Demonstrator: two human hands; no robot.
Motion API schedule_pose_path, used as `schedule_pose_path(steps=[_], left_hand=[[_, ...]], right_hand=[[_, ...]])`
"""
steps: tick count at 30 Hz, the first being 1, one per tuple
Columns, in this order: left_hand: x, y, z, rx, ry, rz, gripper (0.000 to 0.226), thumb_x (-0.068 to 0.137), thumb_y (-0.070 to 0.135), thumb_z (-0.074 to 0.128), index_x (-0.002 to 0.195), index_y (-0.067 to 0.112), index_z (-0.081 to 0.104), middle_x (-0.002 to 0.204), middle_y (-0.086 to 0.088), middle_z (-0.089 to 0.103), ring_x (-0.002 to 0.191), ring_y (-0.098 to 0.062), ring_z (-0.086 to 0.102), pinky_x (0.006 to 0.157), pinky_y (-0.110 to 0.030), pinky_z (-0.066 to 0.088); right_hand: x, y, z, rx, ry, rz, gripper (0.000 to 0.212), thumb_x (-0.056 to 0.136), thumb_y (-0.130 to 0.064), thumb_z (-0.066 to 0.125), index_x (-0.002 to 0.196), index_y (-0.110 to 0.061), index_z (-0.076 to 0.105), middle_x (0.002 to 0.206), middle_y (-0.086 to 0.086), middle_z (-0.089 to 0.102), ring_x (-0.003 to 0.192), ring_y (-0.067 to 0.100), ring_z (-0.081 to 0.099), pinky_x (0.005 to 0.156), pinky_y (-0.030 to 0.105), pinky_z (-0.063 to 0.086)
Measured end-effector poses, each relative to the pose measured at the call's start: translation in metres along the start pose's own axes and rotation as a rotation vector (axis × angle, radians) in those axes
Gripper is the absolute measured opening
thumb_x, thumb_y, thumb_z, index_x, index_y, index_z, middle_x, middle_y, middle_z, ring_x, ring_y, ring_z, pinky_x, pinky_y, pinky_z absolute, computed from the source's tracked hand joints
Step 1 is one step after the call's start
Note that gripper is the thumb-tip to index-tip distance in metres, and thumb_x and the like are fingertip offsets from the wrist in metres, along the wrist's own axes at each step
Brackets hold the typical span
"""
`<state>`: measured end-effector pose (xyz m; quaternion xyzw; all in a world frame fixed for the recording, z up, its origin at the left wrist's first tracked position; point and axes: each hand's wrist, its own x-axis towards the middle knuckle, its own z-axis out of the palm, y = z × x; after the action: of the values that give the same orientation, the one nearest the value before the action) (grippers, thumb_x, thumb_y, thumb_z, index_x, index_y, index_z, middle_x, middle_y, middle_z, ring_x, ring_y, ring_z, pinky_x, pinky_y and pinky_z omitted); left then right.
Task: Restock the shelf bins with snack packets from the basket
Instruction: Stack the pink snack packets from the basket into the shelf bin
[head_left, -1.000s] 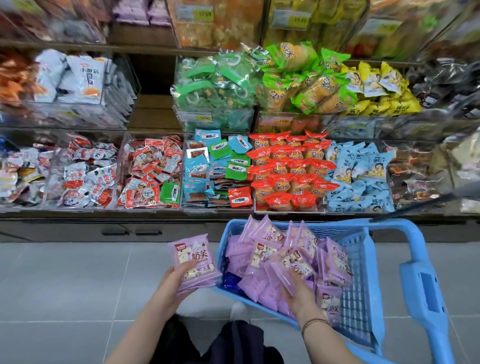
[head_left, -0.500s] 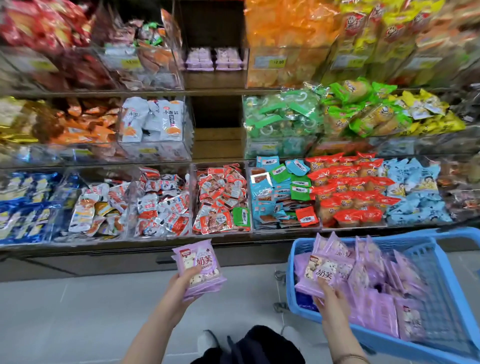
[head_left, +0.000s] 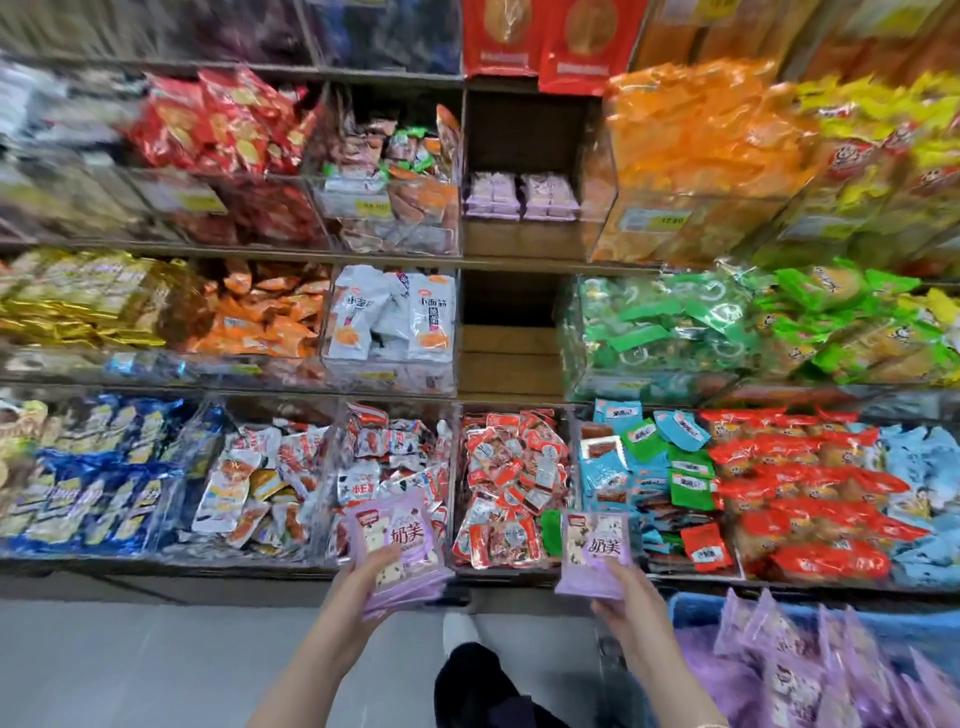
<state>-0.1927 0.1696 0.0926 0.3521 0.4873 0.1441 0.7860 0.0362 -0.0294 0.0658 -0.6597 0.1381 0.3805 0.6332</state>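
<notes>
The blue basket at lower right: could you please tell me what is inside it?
The blue basket holds a heap of purple snack packets. Whatever lies beneath them is covered.

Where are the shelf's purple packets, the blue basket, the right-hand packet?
shelf's purple packets (head_left: 493, 196): head view, fronts.
blue basket (head_left: 695, 613): head view, rim.
right-hand packet (head_left: 597, 545): head view, label.
</notes>
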Motion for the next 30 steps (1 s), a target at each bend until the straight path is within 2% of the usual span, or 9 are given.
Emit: schedule_pose_path(steps=[4,8,11,12,13,14,18,22,30], left_hand=[[0.041,0.046,0.010,-0.019,-0.009,0.035,0.117,0.046,0.052,0.087,0.145,0.018,0.035,0.158,0.003,0.018,0.142,-0.020,0.024,0.110,-0.048,0.031],[0.074,0.097,0.032,-0.012,-0.036,0.097,0.110,0.050,0.057,0.081,0.144,0.019,0.038,0.158,0.001,0.017,0.143,-0.022,0.021,0.110,-0.048,0.026],[0.094,0.127,0.047,-0.022,-0.025,0.167,0.103,0.053,0.048,0.085,0.141,0.017,0.039,0.134,0.001,0.044,0.114,-0.013,0.047,0.099,-0.042,0.034],[0.100,0.135,0.050,-0.024,-0.023,0.180,0.104,0.051,0.045,0.086,0.140,0.016,0.039,0.122,0.003,0.049,0.101,-0.008,0.049,0.093,-0.039,0.038],[0.105,0.143,0.053,-0.030,-0.022,0.194,0.104,0.048,0.043,0.087,0.137,0.016,0.041,0.120,0.003,0.050,0.097,-0.007,0.049,0.089,-0.039,0.040],[0.110,0.153,0.056,-0.039,-0.028,0.203,0.105,0.046,0.042,0.088,0.136,0.017,0.041,0.123,0.002,0.049,0.101,-0.011,0.050,0.090,-0.041,0.040],[0.127,0.193,0.066,-0.039,-0.055,0.252,0.126,0.037,0.050,0.086,0.145,0.013,0.032,0.148,-0.003,0.035,0.134,-0.027,0.034,0.109,-0.051,0.031],[0.144,0.230,0.077,-0.037,-0.092,0.302,0.140,0.027,0.064,0.085,0.149,0.022,0.031,0.159,0.005,0.017,0.145,-0.019,0.016,0.115,-0.052,0.019],[0.175,0.253,0.080,-0.112,-0.097,0.332,0.133,0.031,0.062,0.088,0.144,0.014,0.036,0.153,-0.001,0.030,0.139,-0.022,0.032,0.114,-0.050,0.028]], right_hand=[[0.035,-0.042,0.044,-0.114,-0.083,-0.036,0.019,0.086,-0.028,0.064,0.095,-0.011,0.067,0.090,0.009,0.070,0.083,0.025,0.062,0.071,0.035,0.048],[0.063,-0.094,0.092,-0.193,-0.172,-0.087,0.023,0.086,-0.039,0.063,0.090,-0.017,0.068,0.084,-0.002,0.072,0.081,0.019,0.065,0.067,0.032,0.052],[0.082,-0.128,0.124,-0.190,-0.286,-0.149,0.018,0.082,-0.036,0.066,0.091,-0.020,0.070,0.087,0.003,0.074,0.079,0.020,0.066,0.078,0.034,0.052],[0.088,-0.139,0.133,-0.175,-0.316,-0.172,0.015,0.083,-0.034,0.067,0.090,-0.021,0.071,0.089,0.007,0.073,0.064,0.008,0.046,0.064,0.026,0.035],[0.095,-0.152,0.143,-0.171,-0.334,-0.196,0.013,0.084,-0.032,0.067,0.092,-0.023,0.070,0.090,0.009,0.072,0.098,0.024,0.058,0.091,0.041,0.040],[0.101,-0.165,0.153,-0.173,-0.347,-0.223,0.014,0.085,-0.032,0.067,0.097,-0.025,0.068,0.085,0.005,0.072,0.063,0.013,0.064,0.063,0.026,0.049],[0.134,-0.229,0.201,-0.135,-0.307,-0.390,0.024,0.085,-0.021,0.069,0.103,-0.020,0.053,0.084,0.002,0.064,0.048,0.007,0.050,0.043,0.019,0.042],[0.167,-0.296,0.250,-0.176,-0.241,-0.505,0.026,0.084,-0.018,0.070,0.098,-0.011,0.050,0.069,0.005,0.057,0.042,0.008,0.044,0.038,0.018,0.037],[0.221,-0.385,0.356,-0.183,-0.194,-0.593,0.011,0.089,-0.020,0.061,0.089,-0.012,0.053,0.056,0.001,0.049,0.042,0.009,0.043,0.044,0.019,0.039]])
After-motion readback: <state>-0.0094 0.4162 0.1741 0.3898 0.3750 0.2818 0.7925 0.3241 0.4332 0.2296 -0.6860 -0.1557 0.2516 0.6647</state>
